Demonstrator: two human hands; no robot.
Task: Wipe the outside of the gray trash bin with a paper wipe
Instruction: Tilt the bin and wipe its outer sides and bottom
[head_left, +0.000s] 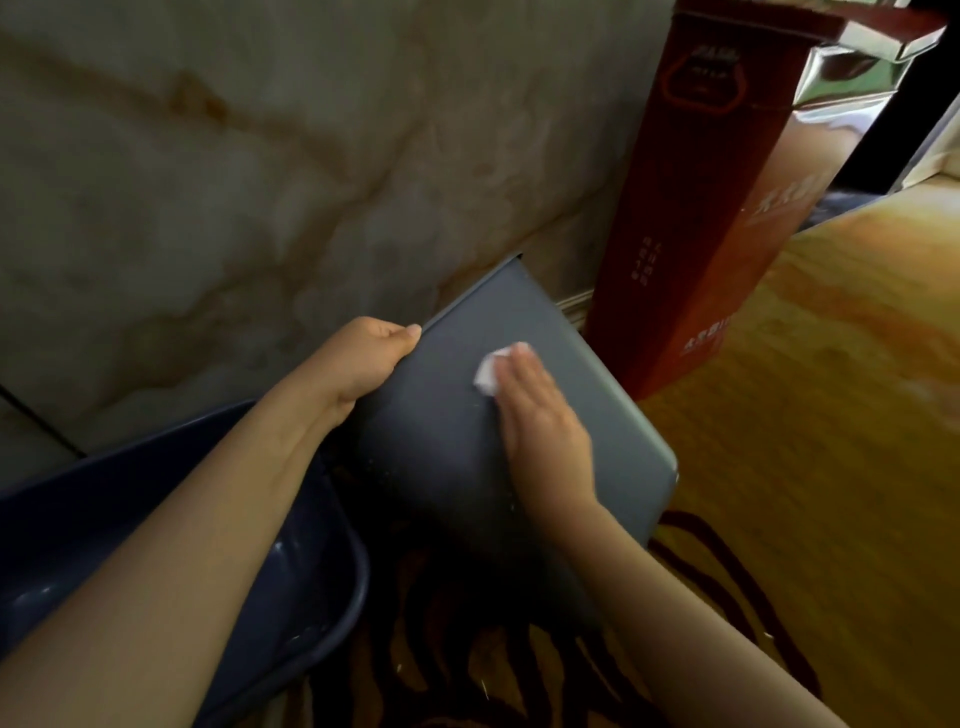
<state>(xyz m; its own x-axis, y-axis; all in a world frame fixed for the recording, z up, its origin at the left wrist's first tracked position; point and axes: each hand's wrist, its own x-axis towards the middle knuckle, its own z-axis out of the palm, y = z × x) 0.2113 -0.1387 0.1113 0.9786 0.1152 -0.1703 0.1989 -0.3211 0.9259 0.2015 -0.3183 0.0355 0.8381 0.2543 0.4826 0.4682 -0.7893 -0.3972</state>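
The gray trash bin (457, 415) is tilted over, one flat side facing up at me in the middle of the view. My left hand (363, 358) grips its upper left edge, thumb on top. My right hand (540, 421) lies flat on the gray side and presses a small crumpled white paper wipe (487, 371) under its fingers; only part of the wipe shows past the fingertips. Small pale specks dot the lower part of the gray side.
A dark blue plastic tub (311, 597) sits at the lower left under my left forearm. A tall red box (691, 208) stands right behind the bin against the marble wall (208, 182). Orange patterned floor (831, 415) spreads to the right.
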